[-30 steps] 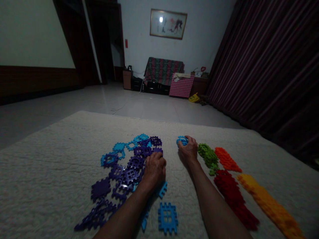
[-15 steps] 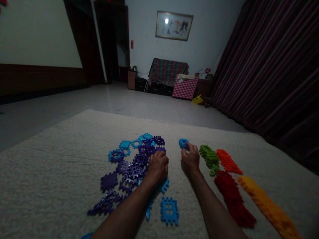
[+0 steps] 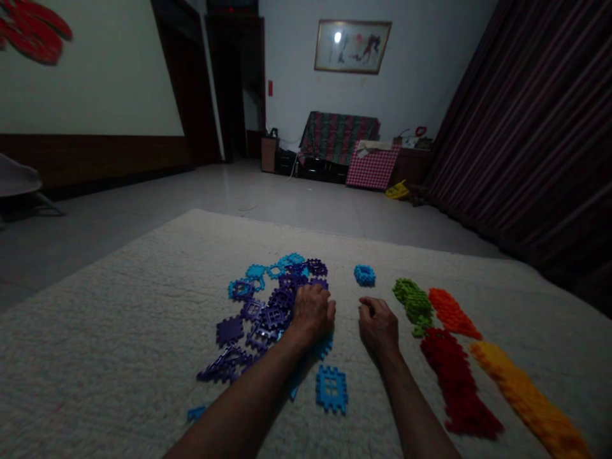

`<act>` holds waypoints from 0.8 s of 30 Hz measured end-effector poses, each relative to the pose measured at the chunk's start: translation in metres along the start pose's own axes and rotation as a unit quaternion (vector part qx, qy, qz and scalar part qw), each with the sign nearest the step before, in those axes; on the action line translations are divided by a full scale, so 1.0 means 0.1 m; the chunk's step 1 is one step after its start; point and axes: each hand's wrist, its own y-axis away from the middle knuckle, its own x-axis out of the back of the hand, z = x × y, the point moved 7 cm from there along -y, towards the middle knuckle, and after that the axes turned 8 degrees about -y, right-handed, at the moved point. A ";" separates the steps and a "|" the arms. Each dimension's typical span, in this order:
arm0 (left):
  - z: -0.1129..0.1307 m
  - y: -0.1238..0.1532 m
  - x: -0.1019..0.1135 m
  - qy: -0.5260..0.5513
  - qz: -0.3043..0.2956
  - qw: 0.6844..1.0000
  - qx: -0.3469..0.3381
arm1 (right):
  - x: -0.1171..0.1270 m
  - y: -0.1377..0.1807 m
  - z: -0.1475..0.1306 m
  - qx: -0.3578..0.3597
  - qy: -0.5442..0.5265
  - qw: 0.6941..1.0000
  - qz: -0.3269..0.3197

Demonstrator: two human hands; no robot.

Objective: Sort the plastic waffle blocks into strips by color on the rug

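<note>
My left hand [image 3: 313, 313] rests at the right edge of a loose pile of purple interlocking plastic tiles [image 3: 273, 315]. Its fingers curl down, and whatever they grip is hidden beneath them. Light-blue tiles [image 3: 255, 271] lie among and behind the purple ones. My right hand [image 3: 380, 326] is over the mat, loosely bent, with a gap between thumb and forefinger and nothing visible in it. Just beyond it sits a small stack of blue tiles [image 3: 364, 275], apart from the fingers. A blue window-shaped tile [image 3: 331, 389] lies flat between my forearms.
To the right are rows of stacked tiles: green [image 3: 412, 303], orange [image 3: 453, 312], dark red [image 3: 459, 382] and yellow [image 3: 528, 395]. Everything lies on a cream quilted mat [image 3: 143, 331] over a tiled floor. A dark curtain [image 3: 521, 146] hangs at right.
My right hand has let go of the blue stack and drawn back toward me. My left hand stays at the pile's edge. The whole view has shifted, showing more of the left side.
</note>
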 end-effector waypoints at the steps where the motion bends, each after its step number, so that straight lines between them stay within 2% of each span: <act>1: -0.02 -0.01 0.04 -0.008 0.008 1.000 0.008 | -0.01 0.00 0.01 -0.002 -0.001 1.000 -0.002; 4: -0.16 -0.03 0.09 -0.038 0.016 0.997 0.063 | -0.02 0.00 0.01 -0.003 -0.001 1.000 -0.006; 8: -0.36 -0.01 0.03 -0.054 -0.019 0.989 0.135 | -0.05 0.00 -0.01 0.003 0.016 1.000 -0.014; 15: -0.35 0.03 -0.05 -0.052 -0.035 0.992 0.108 | -0.10 -0.05 -0.02 -0.006 0.046 0.999 -0.017; 19: -0.33 0.08 0.01 -0.068 -0.045 0.992 0.097 | -0.10 -0.05 -0.03 -0.007 0.046 0.999 -0.020; 24: -0.37 0.03 0.15 -0.079 -0.090 0.989 0.086 | -0.11 -0.04 -0.04 -0.003 0.050 0.998 -0.030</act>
